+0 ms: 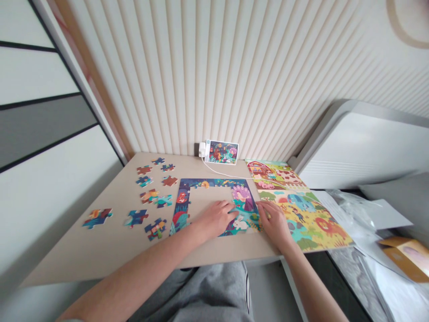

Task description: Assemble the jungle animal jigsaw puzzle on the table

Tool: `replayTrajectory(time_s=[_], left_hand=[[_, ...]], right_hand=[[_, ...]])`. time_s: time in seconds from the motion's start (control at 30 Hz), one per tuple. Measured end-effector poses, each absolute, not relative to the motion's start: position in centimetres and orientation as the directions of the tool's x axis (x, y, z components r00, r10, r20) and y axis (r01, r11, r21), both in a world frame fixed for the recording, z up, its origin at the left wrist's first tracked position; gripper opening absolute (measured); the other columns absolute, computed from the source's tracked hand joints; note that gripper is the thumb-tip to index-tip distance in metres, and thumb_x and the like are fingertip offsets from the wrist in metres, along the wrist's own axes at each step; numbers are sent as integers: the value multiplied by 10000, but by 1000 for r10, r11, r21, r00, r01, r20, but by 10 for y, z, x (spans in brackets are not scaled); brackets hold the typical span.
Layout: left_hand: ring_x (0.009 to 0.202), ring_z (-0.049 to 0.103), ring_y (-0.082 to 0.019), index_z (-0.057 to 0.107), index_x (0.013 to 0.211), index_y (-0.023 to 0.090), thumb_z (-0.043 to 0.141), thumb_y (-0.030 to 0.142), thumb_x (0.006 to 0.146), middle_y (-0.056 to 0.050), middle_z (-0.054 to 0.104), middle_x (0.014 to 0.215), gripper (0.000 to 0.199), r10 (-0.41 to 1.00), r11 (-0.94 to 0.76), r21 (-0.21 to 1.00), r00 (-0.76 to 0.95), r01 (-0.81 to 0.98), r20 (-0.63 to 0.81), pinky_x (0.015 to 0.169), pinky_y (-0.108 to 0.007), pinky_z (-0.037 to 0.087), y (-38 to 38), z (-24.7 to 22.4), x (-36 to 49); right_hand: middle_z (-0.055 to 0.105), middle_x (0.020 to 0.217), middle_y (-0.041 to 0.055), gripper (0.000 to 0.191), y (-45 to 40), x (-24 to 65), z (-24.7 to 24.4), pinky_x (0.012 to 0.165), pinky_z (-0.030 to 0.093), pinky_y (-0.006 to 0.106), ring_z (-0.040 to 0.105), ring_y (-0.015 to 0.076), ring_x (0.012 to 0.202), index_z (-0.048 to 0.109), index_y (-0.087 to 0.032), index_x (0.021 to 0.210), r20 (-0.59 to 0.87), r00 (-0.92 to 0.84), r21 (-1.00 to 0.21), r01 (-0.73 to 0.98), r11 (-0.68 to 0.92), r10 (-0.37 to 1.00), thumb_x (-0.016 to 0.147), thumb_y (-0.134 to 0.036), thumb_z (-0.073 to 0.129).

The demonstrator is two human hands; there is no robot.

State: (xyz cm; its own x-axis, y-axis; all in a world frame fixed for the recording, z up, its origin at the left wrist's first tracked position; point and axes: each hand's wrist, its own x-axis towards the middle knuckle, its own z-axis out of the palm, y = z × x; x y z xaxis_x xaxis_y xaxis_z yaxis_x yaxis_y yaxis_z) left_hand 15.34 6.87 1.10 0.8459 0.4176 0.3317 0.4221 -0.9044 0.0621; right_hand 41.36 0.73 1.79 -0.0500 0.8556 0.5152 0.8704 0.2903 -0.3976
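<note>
A partly joined jigsaw puzzle (197, 183) lies on the table. Its dark blue border runs round a bare middle, and the right side shows a pink peacock and a white rabbit. My left hand (217, 218) rests over the inner part of that right side, fingers stretched out and touching the pieces. Against the outer right edge lie the fingertips of my right hand (274, 221), thumb and forefinger apart. Both hands appear to hold nothing. Part of the lower border is covered by my left hand and forearm. Several loose puzzle pieces (156, 228) are scattered to the left.
A picture card (221, 152) leans on the ribbed wall beside a white charger (202, 149), whose cable (228, 174) crosses the table. Right of the puzzle lie a farm picture board (278, 176) and an animal picture board (304, 219). Beyond sits an orange box (405, 259).
</note>
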Motion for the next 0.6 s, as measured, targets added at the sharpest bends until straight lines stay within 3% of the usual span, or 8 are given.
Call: replayTrajectory(time_s=[0.27,0.37,0.5,0.6], left_hand=[[1109,604,-247,657,1168,180,573,206,1012,-96,682,1114,179,357,-885,-167,863,435,358,926,-385,447,51,20,161],[1017,636,-228,664,1145,156,570,176,1008,-86,707,1035,168,279,-896,-237,892,375,356,901,-382,457,45,16,169],[1029,662,-207,676,1134,184,593,179,1001,-70,732,1093,158,264,-916,-202,899,348,351,891,-354,480,48,13,167],[1155,642,-206,664,1194,220,582,196,1005,-55,715,1244,208,275,-934,-125,899,334,342,1050,-391,444,41,25,146]], right_hand=[[729,1253,68,254,19,439,3,1034,496,497,666,272,1167,787,-295,1068,361,-300,-261,877,404,883,1021,-329,539],[726,1252,77,274,19,439,3,1057,486,511,657,276,1184,760,-291,1173,368,-329,-228,875,427,870,1022,-342,538],[722,1191,87,322,24,435,4,998,531,492,684,271,1087,739,-288,1236,387,-353,-194,872,450,852,1029,-339,499],[727,1119,99,309,28,435,-1,953,559,472,698,275,1023,773,-265,1128,438,-337,-186,873,451,833,1021,-364,501]])
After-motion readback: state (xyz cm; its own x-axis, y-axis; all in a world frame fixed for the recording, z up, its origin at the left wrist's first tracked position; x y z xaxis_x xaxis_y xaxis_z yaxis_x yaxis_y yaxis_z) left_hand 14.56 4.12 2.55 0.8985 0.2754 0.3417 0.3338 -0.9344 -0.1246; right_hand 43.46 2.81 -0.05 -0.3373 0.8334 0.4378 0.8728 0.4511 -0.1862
